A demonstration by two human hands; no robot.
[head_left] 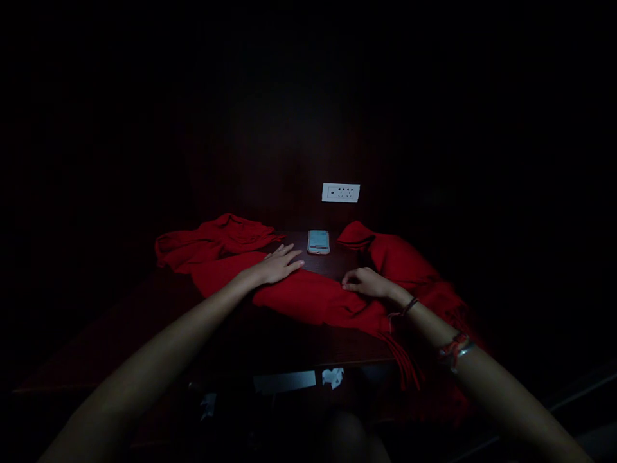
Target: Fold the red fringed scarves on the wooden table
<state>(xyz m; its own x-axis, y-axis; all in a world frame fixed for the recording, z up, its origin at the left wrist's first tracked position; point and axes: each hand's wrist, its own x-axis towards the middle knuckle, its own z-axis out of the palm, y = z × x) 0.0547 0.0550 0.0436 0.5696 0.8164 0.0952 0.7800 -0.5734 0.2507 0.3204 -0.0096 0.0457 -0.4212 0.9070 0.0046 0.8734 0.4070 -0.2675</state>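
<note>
A long red scarf (299, 299) with a fringed end lies across the dark tabletop, its far-left part bunched up in folds. My left hand (278, 265) rests flat on the scarf's upper edge, fingers spread and palm down. At the scarf's upper edge on the right, my right hand (364, 281) has its fingers curled in a pinch on the cloth. The fringe hangs over the table's front edge below my right wrist. More red cloth (402, 257) is heaped behind and beside my right hand; whether it joins the scarf I cannot tell.
A phone (319, 242) with a lit screen lies at the back of the dark table (332, 262). Above it, a white socket plate (340, 192) is on the wall. Pale strips (285, 382) show below the table's front edge. The surroundings are very dark.
</note>
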